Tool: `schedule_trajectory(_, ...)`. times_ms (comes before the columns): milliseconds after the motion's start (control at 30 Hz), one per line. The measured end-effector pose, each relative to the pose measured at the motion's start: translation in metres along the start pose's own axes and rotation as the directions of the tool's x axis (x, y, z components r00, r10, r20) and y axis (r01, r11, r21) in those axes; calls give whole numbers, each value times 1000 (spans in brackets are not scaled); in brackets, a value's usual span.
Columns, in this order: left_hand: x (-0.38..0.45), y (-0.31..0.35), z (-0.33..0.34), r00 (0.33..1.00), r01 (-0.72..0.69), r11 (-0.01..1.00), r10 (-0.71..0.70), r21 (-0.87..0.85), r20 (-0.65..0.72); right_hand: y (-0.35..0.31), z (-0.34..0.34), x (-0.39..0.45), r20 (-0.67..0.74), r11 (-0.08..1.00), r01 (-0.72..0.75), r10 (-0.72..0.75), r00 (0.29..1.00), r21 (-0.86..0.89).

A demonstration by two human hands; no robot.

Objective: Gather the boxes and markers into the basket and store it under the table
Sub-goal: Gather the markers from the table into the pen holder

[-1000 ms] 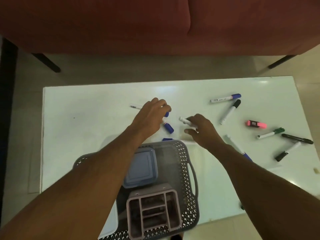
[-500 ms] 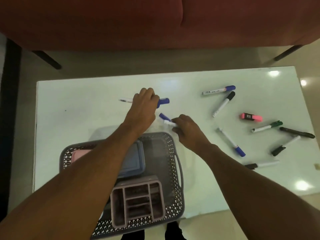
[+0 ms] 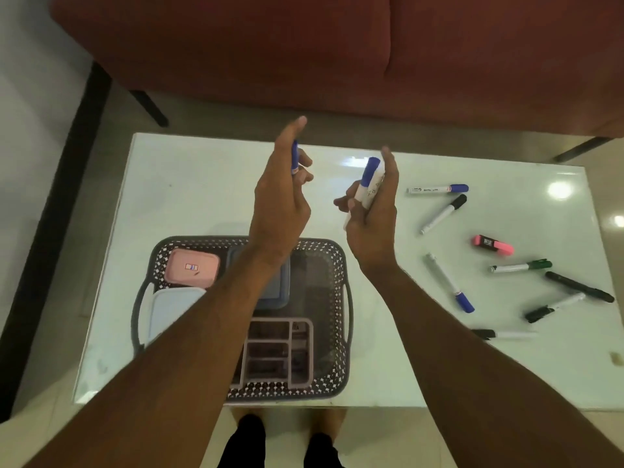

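My left hand [image 3: 282, 197] is raised above the table, shut on a blue-capped marker [image 3: 294, 157]. My right hand [image 3: 373, 211] is raised beside it and grips blue-capped white markers [image 3: 368, 180]. Below both hands a grey perforated basket [image 3: 334, 251] sits on the white table [image 3: 189, 197]. It holds a pink box [image 3: 191, 267], a pale blue box [image 3: 169, 309], a grey-blue box [image 3: 275, 288] and a compartment organizer [image 3: 277, 352]. Several markers lie loose on the table's right, among them a blue one [image 3: 437, 189], a black one [image 3: 442, 213], a pink highlighter [image 3: 493, 245] and a green one [image 3: 521, 266].
A red sofa [image 3: 304, 52] stands beyond the table, its dark legs on the tiled floor. The basket is at the table's near edge. My feet [image 3: 287, 437] show below that edge. A small pale scrap [image 3: 615, 357] lies near the right edge.
Both hands have lifted off the table surface with the markers they were picking up. The camera has shifted, so the whole basket is now in view.
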State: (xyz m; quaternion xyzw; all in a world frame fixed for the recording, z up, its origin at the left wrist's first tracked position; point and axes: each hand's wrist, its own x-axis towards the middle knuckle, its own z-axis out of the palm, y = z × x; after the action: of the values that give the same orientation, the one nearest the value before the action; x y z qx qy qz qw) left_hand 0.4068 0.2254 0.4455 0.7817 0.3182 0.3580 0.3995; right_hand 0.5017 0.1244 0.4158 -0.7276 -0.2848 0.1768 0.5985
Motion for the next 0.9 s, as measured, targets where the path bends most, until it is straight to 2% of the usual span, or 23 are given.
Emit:
schedule_trajectory(133, -31, 9, -21, 990, 23, 998, -31, -57, -139, -25, 3, -26, 21, 998, 61, -61, 998, 33)
schedule_trajectory(333, -85, 26, -51, 958, 38, 984, -86, -174, -274, -40, 2, -92, 37, 997, 41, -44, 998, 67)
schedule_trajectory(600, -164, 26, -100, 943, 106, 971, -167, -215, -289, -36, 23, -185, -77, 993, 40, -31, 997, 113)
schedule_trajectory(767, -197, 9, -106, 939, 162, 976, -198, -148, -282, -21, 37, -211, -204, 999, 28, -18, 979, 43)
schedule_trajectory(900, -210, -5, -101, 938, 204, 972, -228, -114, -262, -10, 44, -218, -245, 999, -38, 38, 969, 4)
